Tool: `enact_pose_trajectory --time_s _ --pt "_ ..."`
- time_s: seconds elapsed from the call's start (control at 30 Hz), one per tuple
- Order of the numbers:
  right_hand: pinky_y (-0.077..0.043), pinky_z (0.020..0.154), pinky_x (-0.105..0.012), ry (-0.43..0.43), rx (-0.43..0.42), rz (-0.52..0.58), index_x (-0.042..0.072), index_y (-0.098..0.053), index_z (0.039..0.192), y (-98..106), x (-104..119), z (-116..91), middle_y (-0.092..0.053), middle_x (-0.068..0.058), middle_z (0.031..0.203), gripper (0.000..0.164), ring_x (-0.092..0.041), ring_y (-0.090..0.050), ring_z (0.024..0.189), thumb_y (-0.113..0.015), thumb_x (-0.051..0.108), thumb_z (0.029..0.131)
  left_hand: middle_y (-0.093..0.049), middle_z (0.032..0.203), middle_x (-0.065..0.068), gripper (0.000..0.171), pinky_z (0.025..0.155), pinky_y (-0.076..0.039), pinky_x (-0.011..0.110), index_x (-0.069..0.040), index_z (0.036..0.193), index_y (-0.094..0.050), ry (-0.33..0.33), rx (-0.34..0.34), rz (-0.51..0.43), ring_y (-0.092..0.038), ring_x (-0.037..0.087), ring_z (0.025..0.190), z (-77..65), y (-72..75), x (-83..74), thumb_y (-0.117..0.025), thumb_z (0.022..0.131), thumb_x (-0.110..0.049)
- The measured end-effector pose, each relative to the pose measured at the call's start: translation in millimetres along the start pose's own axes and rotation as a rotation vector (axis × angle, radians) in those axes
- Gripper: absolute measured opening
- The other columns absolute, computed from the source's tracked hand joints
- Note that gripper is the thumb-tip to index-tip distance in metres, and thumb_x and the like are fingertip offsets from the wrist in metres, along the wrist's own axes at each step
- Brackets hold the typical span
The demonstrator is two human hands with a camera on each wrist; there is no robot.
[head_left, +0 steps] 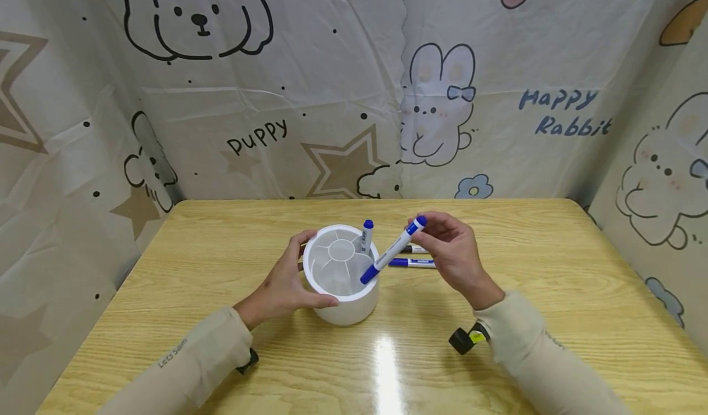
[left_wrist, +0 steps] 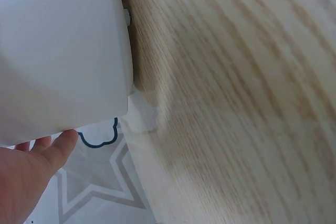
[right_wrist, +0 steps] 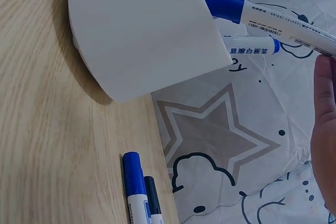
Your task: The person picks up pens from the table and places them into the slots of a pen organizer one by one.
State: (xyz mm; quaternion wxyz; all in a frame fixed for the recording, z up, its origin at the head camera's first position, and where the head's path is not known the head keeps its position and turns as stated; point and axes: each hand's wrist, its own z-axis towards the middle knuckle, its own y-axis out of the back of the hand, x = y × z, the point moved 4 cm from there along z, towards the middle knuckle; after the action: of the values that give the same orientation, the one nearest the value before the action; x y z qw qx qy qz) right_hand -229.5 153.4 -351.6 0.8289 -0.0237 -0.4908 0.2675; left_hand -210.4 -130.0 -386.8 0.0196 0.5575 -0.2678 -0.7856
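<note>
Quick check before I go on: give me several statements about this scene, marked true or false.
1. The left hand holds the white container. True.
2. The right hand pinches a blue-ended marker at the container's mouth. True.
3. The container is undivided inside. False: it has several compartments.
4. Nothing stands in the container. False: another marker stands in it.
5. Two more markers lie on the table. True.
6. Both of those have blue caps. False: one cap is black.

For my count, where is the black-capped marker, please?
In the head view, the black-capped marker lies on the table just beyond a blue marker, right of the container.
</note>
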Motion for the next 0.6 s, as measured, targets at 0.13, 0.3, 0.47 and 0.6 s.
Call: enact_pose_trajectory --time_s 0.13,0.3,0.47,0.6 --pt "-0.058 0.087 -0.029 -0.002 0.028 -0.027 0.009 -0.073 0.113 -3.1 -2.4 0.0 -0.073 -0.005 0.108 0.027 -0.016 -0.070 0.098 -0.068 -0.006 0.091 -0.041 0.147 0.014 0.118 0.108 -0.040 0.057 -0.002 0.151 -0.021 -0.001 0.001 0.001 -0.043 0.033 0.133 -0.3 0.2 0.2 -0.097 0.062 -0.016" --pt "-0.058 0.087 -0.031 -0.009 0.054 -0.048 0.013 -0.073 0.114 -5.9 -4.9 0.0 -0.072 -0.002 0.108 0.027 -0.015 -0.069 0.099 -0.069 -0.003 0.091 -0.041 0.147 0.014 0.119 0.108 -0.039 0.058 -0.002 0.151 -0.021 -0.005 -0.002 -0.001 -0.043 0.033 0.134 0.0 -0.2 0.4 -0.097 0.062 -0.016" --pt "-0.057 0.087 -0.031 -0.042 0.061 -0.078 0.015 -0.073 0.113 -9.0 -9.6 -0.8 -0.072 -0.003 0.108 0.028 -0.014 -0.069 0.099 -0.069 -0.002 0.092 -0.041 0.147 0.015 0.119 0.108 -0.040 0.057 -0.003 0.152 -0.021 -0.004 -0.006 0.007 -0.042 0.034 0.134 -0.3 -0.2 0.6 -0.098 0.061 -0.015" --pt "-0.058 0.086 -0.028 -0.078 0.042 -0.134 0.019 -0.074 0.111 -11.4 -13.5 -2.5 -0.073 -0.001 0.107 0.026 -0.013 -0.069 0.098 -0.073 0.003 0.090 -0.041 0.147 0.015 0.120 0.109 -0.039 0.056 -0.002 0.152 -0.021 0.002 -0.009 0.008 -0.042 0.034 0.134 -0.7 -0.2 1.3 -0.098 0.061 -0.014"
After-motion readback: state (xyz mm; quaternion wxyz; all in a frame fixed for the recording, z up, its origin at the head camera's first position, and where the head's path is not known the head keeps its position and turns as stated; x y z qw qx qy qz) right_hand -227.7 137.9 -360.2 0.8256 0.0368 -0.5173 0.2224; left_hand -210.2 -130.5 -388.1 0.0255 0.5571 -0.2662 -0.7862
